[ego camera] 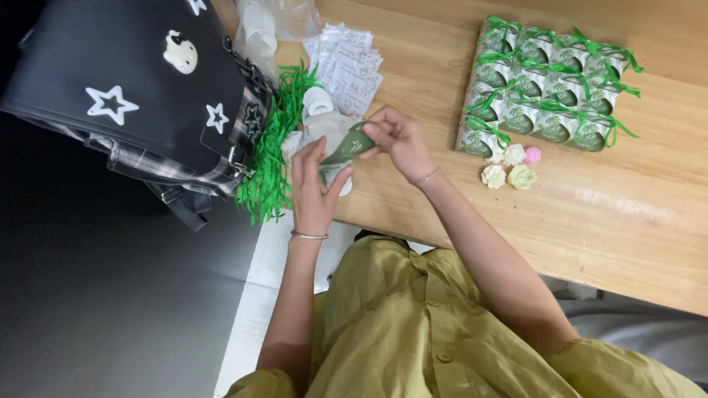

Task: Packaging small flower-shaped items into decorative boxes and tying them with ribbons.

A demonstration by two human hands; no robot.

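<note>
Hands meet at the table edge: left hand (313,193) and right hand (394,136) both pinch a green-printed box flap (348,145). Green ribbon strips (271,151) and a black bag (125,88) crowd the left; finished boxes (542,92) sit well apart.

The person wears an olive-green buttoned shirt (413,324) with short sleeves, a silver bangle (308,236) and a thin bracelet (425,176).

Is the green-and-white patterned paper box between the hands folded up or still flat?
Still flat: the green-and-white paper box is a thin curved sheet pinched between left hand and right hand.
</note>
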